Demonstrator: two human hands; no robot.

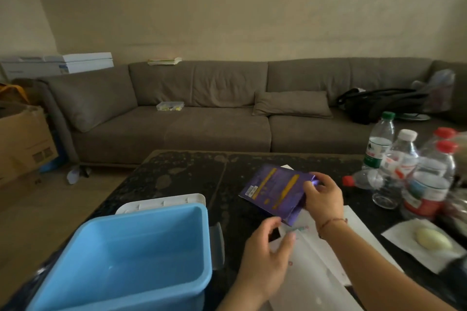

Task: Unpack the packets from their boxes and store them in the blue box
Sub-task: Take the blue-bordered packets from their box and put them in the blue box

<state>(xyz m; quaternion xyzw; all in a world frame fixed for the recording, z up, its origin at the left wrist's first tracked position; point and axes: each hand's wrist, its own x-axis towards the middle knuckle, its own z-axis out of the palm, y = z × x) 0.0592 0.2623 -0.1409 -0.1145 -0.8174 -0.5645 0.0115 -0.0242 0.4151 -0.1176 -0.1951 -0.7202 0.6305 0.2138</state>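
Purple box (274, 190) tilted above table, beside empty blue box (131, 255).

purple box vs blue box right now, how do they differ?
The purple box is flat, thin packaging with yellow print; the blue box is a deep, plain plastic tub. The right hand grips the purple box at its end, tilted above the table; the blue box rests on the table, untouched. The blue box is open-topped with nothing visible inside; the purple box's contents cannot be seen. Both are rectangular.
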